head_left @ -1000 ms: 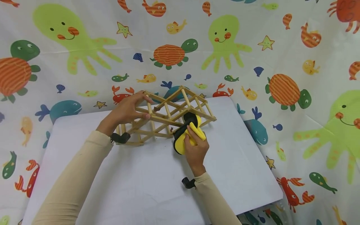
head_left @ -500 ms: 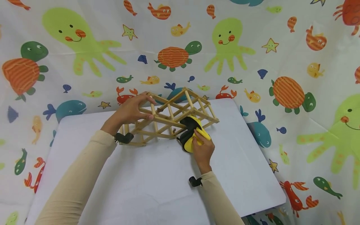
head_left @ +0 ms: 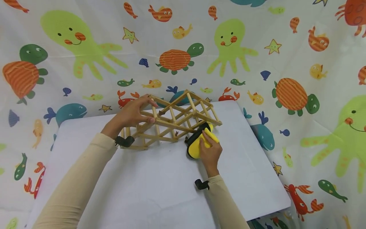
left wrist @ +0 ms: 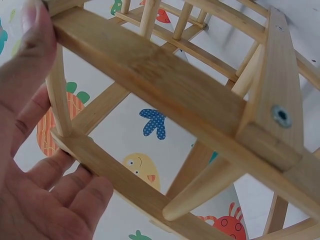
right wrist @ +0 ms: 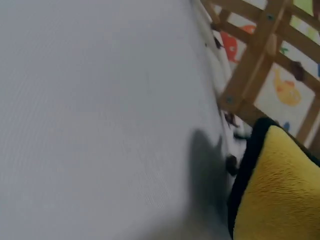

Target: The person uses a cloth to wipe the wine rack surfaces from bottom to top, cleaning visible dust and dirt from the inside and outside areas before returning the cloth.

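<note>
A folding wooden rack (head_left: 175, 125) of crossed slats and round rods is tilted above the white table. My left hand (head_left: 130, 113) grips its upper left end; in the left wrist view the thumb is on one slat (left wrist: 150, 75) and the fingers curl at another. My right hand (head_left: 211, 156) pinches a folded cloth (head_left: 195, 148), yellow with a black side, at the lower slat near the rack's right end. The right wrist view shows the cloth (right wrist: 280, 190) beside the rack (right wrist: 250, 65), but not the right hand. Most of the cloth's black side is hidden.
The white table (head_left: 160, 187) extends in front of the rack and to its right. Small dark bits (right wrist: 231, 164) show near the cloth. A curtain (head_left: 183, 22) printed with sea animals hangs close behind the table. A small black device is strapped to each wrist.
My right hand has slid the cloth to the right and slightly toward me along the slat, and the cloth's folds have shifted. The left hand keeps its grip on the rack.
</note>
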Motion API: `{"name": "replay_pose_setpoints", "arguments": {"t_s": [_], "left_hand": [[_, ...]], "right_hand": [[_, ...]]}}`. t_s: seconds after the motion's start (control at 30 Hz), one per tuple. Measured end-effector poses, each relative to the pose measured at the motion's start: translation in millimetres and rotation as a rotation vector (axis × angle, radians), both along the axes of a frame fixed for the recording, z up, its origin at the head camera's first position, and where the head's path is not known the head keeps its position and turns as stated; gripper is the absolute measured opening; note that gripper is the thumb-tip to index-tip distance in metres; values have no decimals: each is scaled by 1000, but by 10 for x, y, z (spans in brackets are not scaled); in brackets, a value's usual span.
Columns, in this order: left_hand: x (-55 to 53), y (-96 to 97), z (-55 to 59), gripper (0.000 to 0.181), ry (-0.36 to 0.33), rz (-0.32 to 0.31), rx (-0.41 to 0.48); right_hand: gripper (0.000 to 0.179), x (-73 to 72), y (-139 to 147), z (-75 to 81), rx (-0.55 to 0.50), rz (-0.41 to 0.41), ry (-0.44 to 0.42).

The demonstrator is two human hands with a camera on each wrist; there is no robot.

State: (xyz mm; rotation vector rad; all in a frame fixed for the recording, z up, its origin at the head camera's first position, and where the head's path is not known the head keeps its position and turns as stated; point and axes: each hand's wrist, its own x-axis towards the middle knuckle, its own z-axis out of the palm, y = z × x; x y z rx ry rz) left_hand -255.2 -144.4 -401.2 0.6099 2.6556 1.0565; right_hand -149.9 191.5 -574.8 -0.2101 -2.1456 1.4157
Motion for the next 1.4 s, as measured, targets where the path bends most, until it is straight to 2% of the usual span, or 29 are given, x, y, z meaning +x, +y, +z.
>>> {"name": "replay_pose_setpoints", "arguments": {"t_s": [0.03, 0.1, 0.2, 0.33, 0.43, 0.73, 1.03, 1.4], "left_hand": [[0, -7, 1, 54, 2, 3, 2], [6, -4, 5, 54, 5, -1, 2], [12, 11, 6, 54, 14, -5, -9], [24, 14, 21, 54, 20, 9, -19], [28, 6, 36, 54, 19, 12, -23], [49, -19, 42, 53, 14, 9, -7], [57, 4, 49, 54, 12, 10, -10], [75, -7, 59, 54, 32, 2, -3]], "right_hand": [[35, -26, -44, -2, 9, 24, -15], [36, -71, -77, -35, 29, 19, -77], [35, -100, -23, -101, 28, -63, -169], [33, -87, 106, -140, 16, -128, -228], [32, -63, 150, -124, 28, -124, -207], [38, -26, 145, -97, 45, -118, -72], [38, 20, 163, -49, 12, -127, -60], [36, 68, 132, 51, 39, -96, -14]]}}
